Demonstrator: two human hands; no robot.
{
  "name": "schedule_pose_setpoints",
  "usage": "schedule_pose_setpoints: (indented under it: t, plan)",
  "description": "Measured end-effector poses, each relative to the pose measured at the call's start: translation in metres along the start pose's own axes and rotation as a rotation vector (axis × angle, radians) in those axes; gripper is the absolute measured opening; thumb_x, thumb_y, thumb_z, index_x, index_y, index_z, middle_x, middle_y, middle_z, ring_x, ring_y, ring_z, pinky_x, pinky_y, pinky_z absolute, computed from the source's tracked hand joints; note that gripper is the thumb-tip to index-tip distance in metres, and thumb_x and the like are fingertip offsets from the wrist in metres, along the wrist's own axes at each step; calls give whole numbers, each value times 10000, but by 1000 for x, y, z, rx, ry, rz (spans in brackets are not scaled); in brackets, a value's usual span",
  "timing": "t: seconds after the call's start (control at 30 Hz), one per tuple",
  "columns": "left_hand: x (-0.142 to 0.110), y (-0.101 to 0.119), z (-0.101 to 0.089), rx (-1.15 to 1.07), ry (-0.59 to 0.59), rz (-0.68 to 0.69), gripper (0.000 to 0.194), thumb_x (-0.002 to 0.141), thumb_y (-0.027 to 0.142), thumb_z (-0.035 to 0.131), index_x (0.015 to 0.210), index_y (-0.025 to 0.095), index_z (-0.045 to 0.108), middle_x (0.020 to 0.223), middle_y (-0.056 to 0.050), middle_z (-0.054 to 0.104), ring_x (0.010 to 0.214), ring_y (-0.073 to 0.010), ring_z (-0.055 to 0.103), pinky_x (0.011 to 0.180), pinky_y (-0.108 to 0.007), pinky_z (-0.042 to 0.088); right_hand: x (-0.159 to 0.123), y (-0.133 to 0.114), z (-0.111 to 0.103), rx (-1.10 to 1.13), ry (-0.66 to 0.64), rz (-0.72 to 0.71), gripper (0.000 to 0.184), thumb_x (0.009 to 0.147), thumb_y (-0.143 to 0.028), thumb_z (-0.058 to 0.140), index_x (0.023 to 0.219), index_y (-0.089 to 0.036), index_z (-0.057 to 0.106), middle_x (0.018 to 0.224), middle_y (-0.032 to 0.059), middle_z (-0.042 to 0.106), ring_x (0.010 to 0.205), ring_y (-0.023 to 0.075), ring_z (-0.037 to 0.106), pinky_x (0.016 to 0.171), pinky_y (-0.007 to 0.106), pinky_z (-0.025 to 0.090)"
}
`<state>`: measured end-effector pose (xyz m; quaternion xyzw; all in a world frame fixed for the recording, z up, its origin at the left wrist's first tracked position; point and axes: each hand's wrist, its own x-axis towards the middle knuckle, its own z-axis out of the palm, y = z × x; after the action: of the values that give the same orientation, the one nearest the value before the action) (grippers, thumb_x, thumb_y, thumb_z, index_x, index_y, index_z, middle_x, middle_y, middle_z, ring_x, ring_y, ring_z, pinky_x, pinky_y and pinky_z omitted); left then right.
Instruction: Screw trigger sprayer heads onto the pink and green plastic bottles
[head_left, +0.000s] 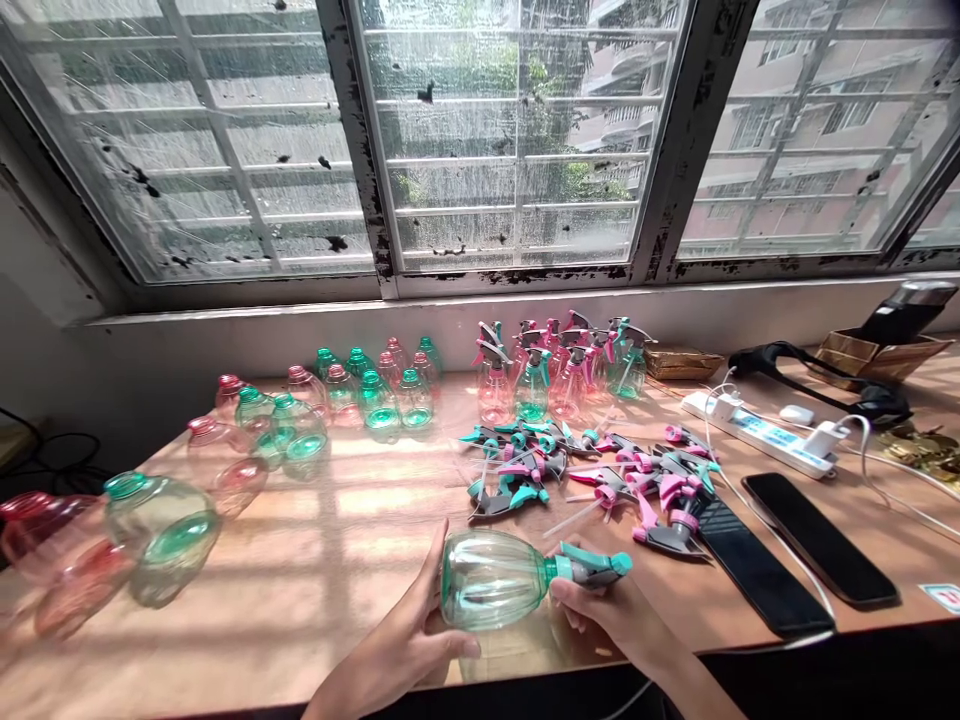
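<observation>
A clear green spray bottle [495,580] lies sideways between my hands above the table's front edge. My left hand [416,620] cups its base, thumb below and fingers behind. At the neck, my right hand [589,600] grips the green and grey spray head [592,566], which sits on the bottle's mouth. Beyond the hands lies a pile of loose spray heads, some green and grey [517,490], others pink and grey [667,490]. Open bottles without heads stand to the left, among them a green one [161,530] and a red one [64,550].
Bottles with heads fitted [532,385] stand together by the wall. To the right are two phones [821,540], a white power strip [757,435] with cables, a black strap-like headset [825,385] and a cardboard box [847,355]. Windows rise behind the table [300,600].
</observation>
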<state>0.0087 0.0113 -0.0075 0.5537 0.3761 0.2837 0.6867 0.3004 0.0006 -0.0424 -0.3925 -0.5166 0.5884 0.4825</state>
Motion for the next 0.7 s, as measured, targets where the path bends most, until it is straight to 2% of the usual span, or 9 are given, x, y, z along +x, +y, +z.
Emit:
schedule_pose_setpoints:
  t: [0.07,0.17,0.27,0.37,0.43,0.53,0.6,0.7]
  plan:
    - [-1,3,0,2,0,-7,1303,811,273,860,1720,348,-70,1838,-68,114,1666,-347,178,1350,-469,166,0,-1,0,-6,-38,1,465,857,-616,841,931,-220,609,614,-60,577,555,134,517,548,262,422]
    - [-1,2,-1,53,-3,32,1178,860,323,838,1730,337,43,1838,-49,119,1678,-330,112,1355,-434,133,0,-4,0,-20,-45,-2,472,862,-627,831,929,-222,598,609,-57,574,552,141,520,549,269,424]
    - [-1,-3,-4,101,-4,56,1138,899,351,823,1729,340,45,1822,-66,190,1651,-342,205,1326,-422,235,0,-6,3,-27,9,-6,467,846,-631,838,882,-225,611,589,-53,572,540,151,528,543,283,423]
    - [1,-13,-8,91,-5,95,1120,936,399,793,1717,399,-9,1821,-59,194,1580,-348,360,1269,-431,352,-1,-6,5,-41,34,7,483,840,-645,832,771,-224,604,592,-39,584,546,151,535,551,292,436]
    - [2,-19,-10,68,-10,120,1098,952,407,773,1710,423,-21,1819,-50,205,1554,-346,402,1243,-432,391,-1,-6,5,-39,34,10,494,841,-645,830,739,-223,594,596,-37,589,550,146,540,557,288,440]
    - [3,-19,-9,18,-8,73,1334,830,309,889,1691,428,-123,1809,-75,233,1549,-383,406,1191,-465,456,-1,-4,6,-6,37,12,468,819,-626,861,839,-220,630,601,-54,581,544,138,526,548,277,436]
    - [2,-14,-7,17,9,43,1447,749,257,942,1689,417,-146,1805,-81,229,1581,-385,351,1242,-489,392,-1,-3,6,16,28,16,478,795,-613,888,927,-215,658,608,-63,570,540,135,518,540,272,435]
    - [0,-4,-4,59,8,65,1309,806,350,910,1717,386,-29,1801,-68,229,1638,-351,229,1346,-489,149,-1,-2,6,25,11,20,498,784,-612,898,954,-209,661,609,-63,572,539,135,522,539,271,435]
